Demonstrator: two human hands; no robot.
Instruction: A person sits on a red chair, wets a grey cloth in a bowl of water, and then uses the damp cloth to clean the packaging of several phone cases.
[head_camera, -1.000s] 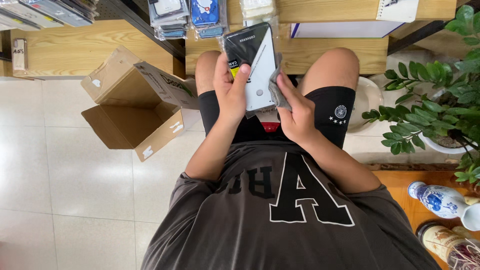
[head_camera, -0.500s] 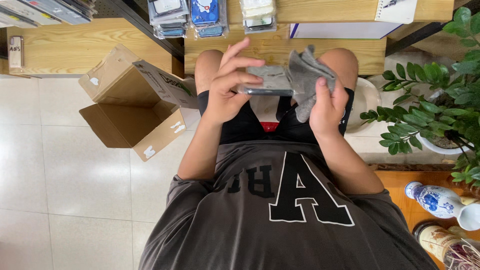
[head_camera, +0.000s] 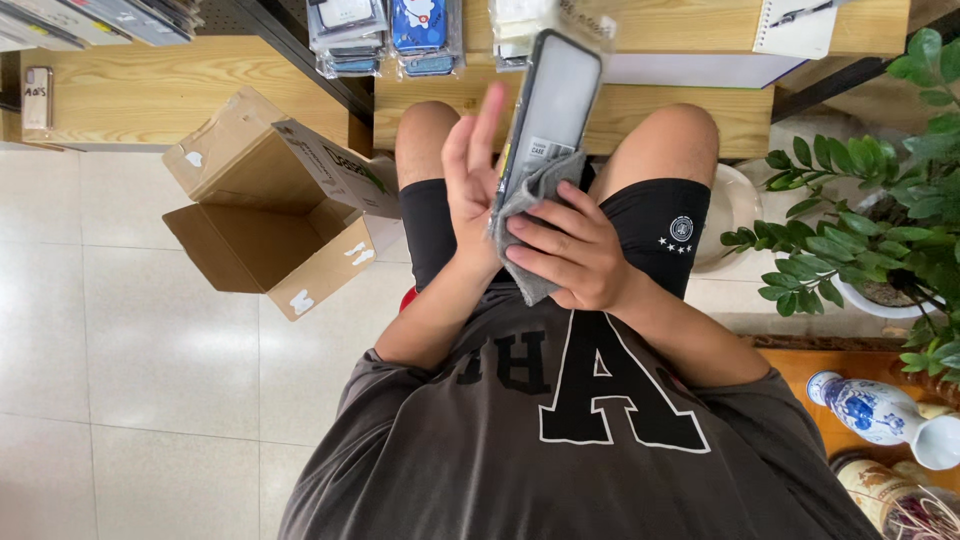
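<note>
Hands: left hand (head_camera: 472, 185) flat, fingers spread and pointing up, palm braced against one face of a phone case in clear packaging (head_camera: 553, 105); right hand (head_camera: 562, 250) closed around a grey cloth (head_camera: 528, 215), pressing it to the lower end of the case.
Item in hand: dark-rimmed case, held upright over the lap, between the knees, tilted slightly to the right.
Progress, as judged: cloth covers only the bottom part; the upper stretch of the packaging is uncovered, so wiping looks partial at most. Cannot tell which areas are already clean.
Surroundings: open cardboard box (head_camera: 265, 215) on the tiled floor (head_camera: 130, 350), standing apart from the hands; more packaged cases (head_camera: 385, 35) lined up on the wooden bench (head_camera: 690, 105); potted plant (head_camera: 880, 230) and blue-and-white vase (head_camera: 865, 410) to the right.
</note>
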